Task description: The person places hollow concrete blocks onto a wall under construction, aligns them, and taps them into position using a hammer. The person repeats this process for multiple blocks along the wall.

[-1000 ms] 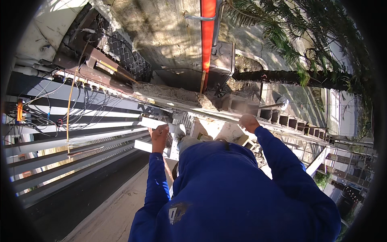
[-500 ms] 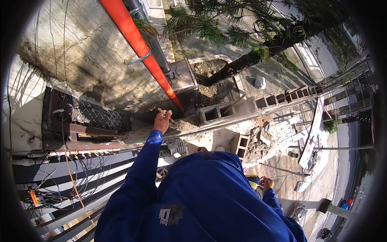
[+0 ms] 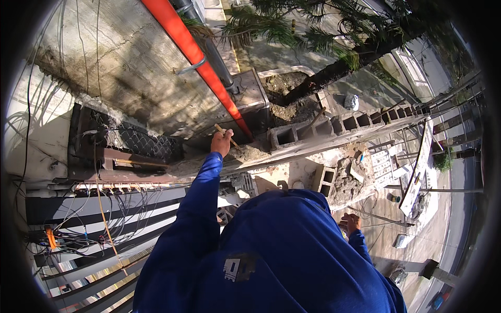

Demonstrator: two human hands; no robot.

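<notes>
My left hand reaches out in a blue sleeve to the top of a wall and grips a thin wooden tool handle. It rests beside a heap of grey mortar lying on the wall top. Hollow concrete blocks sit in a row just right of the mortar. My right hand hangs low at my side, far above the ground, fingers loosely apart and holding nothing. My blue shirt hides what is directly beneath me.
A red pipe runs down the rough concrete wall to the blocks. Tangled cables and metal gate bars lie at the left. Below right are a loose block, rubble, a palm trunk and a pavement.
Both hands were on the wall top a second ago. My view has swung; my left hand has reached to the mortar with the tool and my right hand has dropped to my side.
</notes>
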